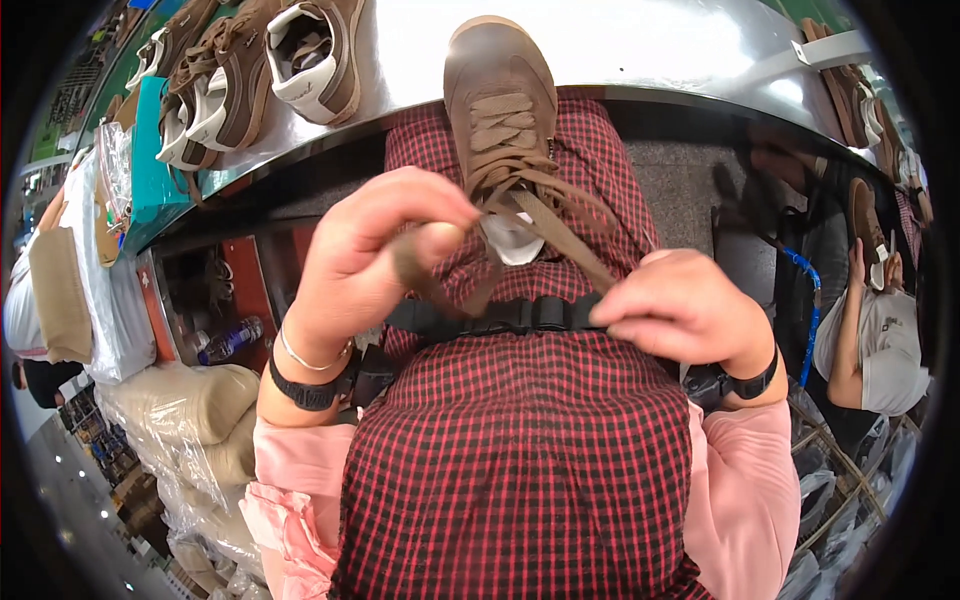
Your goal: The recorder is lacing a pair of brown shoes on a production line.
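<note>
A brown sneaker (500, 75) lies toe away from me, its front on the metal table's edge and its heel end over my lap. Crossed brown laces run up its front, and the loose lace (560, 236) spreads out near the white-lined opening. Left of the opening, my left hand (385, 240) is closed in a pinch on one lace end, which is smeared by motion. On the opposite side, my right hand (685, 305) pinches the other end, pulled out taut toward me.
Several brown-and-white sneakers (318, 62) stand at the left on the metal table (660, 45), beside a teal box (158, 150). Plastic-wrapped beige bundles (190, 405) sit low at left. At right, a co-worker (870, 345) holds another shoe (868, 225).
</note>
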Tool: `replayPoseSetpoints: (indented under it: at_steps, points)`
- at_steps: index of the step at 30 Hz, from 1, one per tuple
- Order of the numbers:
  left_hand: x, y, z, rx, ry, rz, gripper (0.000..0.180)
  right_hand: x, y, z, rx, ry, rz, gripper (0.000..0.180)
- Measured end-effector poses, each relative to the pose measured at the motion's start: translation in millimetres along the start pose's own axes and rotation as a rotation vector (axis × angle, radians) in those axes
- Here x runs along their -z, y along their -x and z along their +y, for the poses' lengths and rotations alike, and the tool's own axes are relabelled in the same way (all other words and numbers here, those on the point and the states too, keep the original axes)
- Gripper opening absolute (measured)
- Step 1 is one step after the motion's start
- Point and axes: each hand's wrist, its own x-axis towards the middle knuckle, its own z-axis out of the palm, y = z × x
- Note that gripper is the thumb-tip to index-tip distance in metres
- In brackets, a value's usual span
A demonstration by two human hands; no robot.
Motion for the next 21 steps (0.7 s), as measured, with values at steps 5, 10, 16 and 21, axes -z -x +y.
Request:
replayPoseSetpoints:
  at_steps: [5, 10, 16, 21]
  points:
    - [-2, -6, 13, 0.203, -0.053, -0.279, 0.015, 11, -12, -4, -0.04, -0.006, 0.045, 0.017]
    - [-12, 9, -2, -0.009, -0.144, -0.171, 0.013, -1, 9, -1, -0.195, -0.178, -0.075, 0.017]
    - [-54, 0, -31, 0.0, -0.344, -0.187, 0.015, -25, -27, -23, 0.249, -0.174, -0.308, 0.019]
    - [-39, 22, -9, -0.1, -0.33, -0.372, 0.015, 0, -17, -3, -0.058, -0.375, -0.003, 0.025]
